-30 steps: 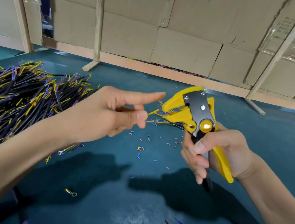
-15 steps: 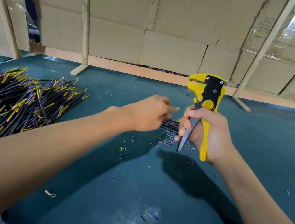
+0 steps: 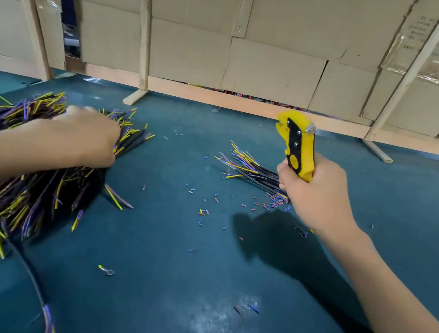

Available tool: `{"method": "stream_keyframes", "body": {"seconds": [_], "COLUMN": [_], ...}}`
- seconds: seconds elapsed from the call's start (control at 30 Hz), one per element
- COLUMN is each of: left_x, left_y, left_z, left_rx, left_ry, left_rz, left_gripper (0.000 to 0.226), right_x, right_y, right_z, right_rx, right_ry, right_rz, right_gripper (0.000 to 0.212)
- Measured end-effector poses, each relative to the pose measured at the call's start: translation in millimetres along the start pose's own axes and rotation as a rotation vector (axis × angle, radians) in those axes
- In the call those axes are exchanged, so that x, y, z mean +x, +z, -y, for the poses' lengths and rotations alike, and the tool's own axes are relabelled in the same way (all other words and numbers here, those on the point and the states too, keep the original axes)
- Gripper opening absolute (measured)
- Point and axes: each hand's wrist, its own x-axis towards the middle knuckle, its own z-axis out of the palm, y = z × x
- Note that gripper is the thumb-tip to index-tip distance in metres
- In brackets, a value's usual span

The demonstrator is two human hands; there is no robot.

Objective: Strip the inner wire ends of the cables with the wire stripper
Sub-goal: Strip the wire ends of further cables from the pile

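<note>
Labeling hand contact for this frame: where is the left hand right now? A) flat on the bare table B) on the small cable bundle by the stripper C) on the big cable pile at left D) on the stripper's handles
C: the left hand rests on the big cable pile, while the right hand holds the wire stripper upright by the small bundle.

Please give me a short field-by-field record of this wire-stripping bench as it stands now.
Surface: dark teal table top
Left hand: reaching into the large pile of black cables with yellow and purple inner wires; grip not visible
Right hand: grips the yellow and black wire stripper, head up
Small cable bundle: lying beside the right hand
Debris: coloured insulation bits
</note>
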Motion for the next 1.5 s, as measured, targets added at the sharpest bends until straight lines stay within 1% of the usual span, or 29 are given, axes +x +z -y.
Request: {"method": "stream_keyframes", "body": {"seconds": [0.1,0.2,0.23,0.33,0.4,0.47,0.53,0.6,0.7,0.83,0.9,0.97,1.0,1.03,1.07,1.17,1.2,1.23,1.3,1.33,1.37,1.4,1.47,1.5], "left_x": [-3,-2,0,8,11,11,15,18,20,19,18,20,21,20,17,5,1,-1,-8,-10,-14,-16,-17,-18], "left_y": [3,3,3,-2,-7,-8,-6,-5,-6,-7,-12,-17,-18,-19,-21,-22,-21,-17,-9,-5,-2,-1,-1,-4], "left_z": [-8,-23,-26,-25,-21,-16,-8,-2,6,9,13,16,15,12,9,6,7,9,12,13,14,15,17,18], "left_rx": [-0.067,-0.078,-0.111,-0.201,-0.174,-0.073,-0.048,-0.1,-0.195,-0.324,-0.359,-0.403,-0.423,-0.428,-0.423,-0.293,-0.212,-0.139,-0.06,-0.037,-0.021,-0.031,-0.065,-0.091], "left_ry": [-0.006,-0.027,-0.024,0.009,-0.031,-0.107,-0.088,-0.063,-0.072,-0.096,-0.088,-0.037,-0.019,-0.006,0.0,-0.045,-0.058,-0.053,-0.029,-0.011,0.01,0.025,0.047,0.056], "left_rz": [-0.049,-0.056,-0.055,-0.076,-0.073,-0.032,0.002,-0.004,-0.035,-0.124,-0.217,-0.322,-0.344,-0.328,-0.277,-0.027,0.033,0.062,0.075,0.067,0.049,0.01,-0.069,-0.1], "left_gripper": [0.011,0.01,0.012,0.023,0.031,0.038,0.031,0.016,0.014,0.019,0.018,0.011,0.018,0.028,0.039,0.076,0.081,0.075,0.051,0.049,0.048,0.042,0.021,0.016], "right_x": [-4,-5,-5,-6,-5,-5,-6,-8,-8,-8,-8,-8,-8,-9,-9,-10,-10,-10,-10,-10,-11,-12,-14,-15], "right_y": [3,5,5,5,5,5,5,6,7,6,5,5,5,5,6,7,6,6,5,5,6,6,7,7], "right_z": [-3,-5,-5,-5,-3,-2,-2,-2,-1,0,0,1,1,2,2,3,3,4,5,7,8,9,11,12], "right_rx": [-0.142,-0.162,-0.151,-0.126,-0.133,-0.144,-0.135,-0.129,-0.125,-0.131,-0.136,-0.14,-0.134,-0.128,-0.126,-0.128,-0.126,-0.126,-0.136,-0.141,-0.14,-0.138,-0.143,-0.149], "right_ry": [-0.062,-0.077,-0.085,-0.095,-0.092,-0.101,-0.114,-0.111,-0.099,-0.072,-0.07,-0.071,-0.071,-0.07,-0.071,-0.078,-0.077,-0.074,-0.059,-0.056,-0.06,-0.064,-0.063,-0.062], "right_rz": [0.04,0.075,0.076,0.051,0.039,0.039,0.047,0.059,0.073,0.08,0.073,0.07,0.069,0.067,0.068,0.077,0.079,0.077,0.071,0.07,0.072,0.077,0.09,0.095], "right_gripper": [0.022,0.018,0.02,0.025,0.025,0.026,0.029,0.03,0.028,0.021,0.021,0.022,0.022,0.022,0.023,0.024,0.025,0.026,0.025,0.025,0.025,0.025,0.023,0.023]}}
